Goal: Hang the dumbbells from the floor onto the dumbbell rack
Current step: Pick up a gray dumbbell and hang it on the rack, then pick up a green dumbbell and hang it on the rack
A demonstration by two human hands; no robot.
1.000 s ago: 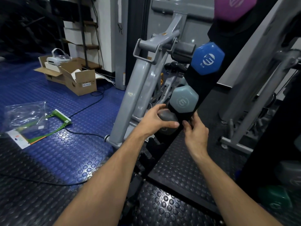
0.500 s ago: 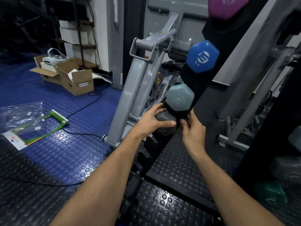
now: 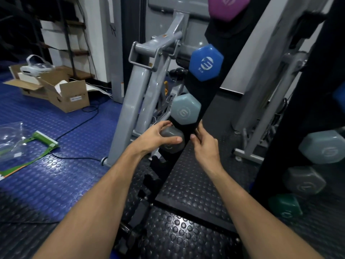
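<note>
A black slanted dumbbell rack (image 3: 203, 101) runs up the middle of the view. On it hang a purple dumbbell (image 3: 226, 7) at the top, a blue one (image 3: 206, 62) below, and a pale teal one (image 3: 185, 111) under that. My left hand (image 3: 158, 136) is closed around a grey dumbbell (image 3: 172, 142) pressed against the rack just under the teal one. On the rack's right side, my right hand (image 3: 202, 142) grips the edge next to the grey dumbbell; its fingertips are partly hidden.
A grey machine frame (image 3: 138, 90) stands close behind the rack on the left. Another black rack at right carries teal (image 3: 325, 149), grey (image 3: 304, 181) and green (image 3: 284, 205) dumbbells. Cardboard boxes (image 3: 61, 92), a plastic bag (image 3: 11, 135) and a cable (image 3: 74, 128) lie on the blue floor.
Both hands and the grey dumbbell keep their place at the rack. The view has shifted slightly, so the rack sits a little further left and lower.
</note>
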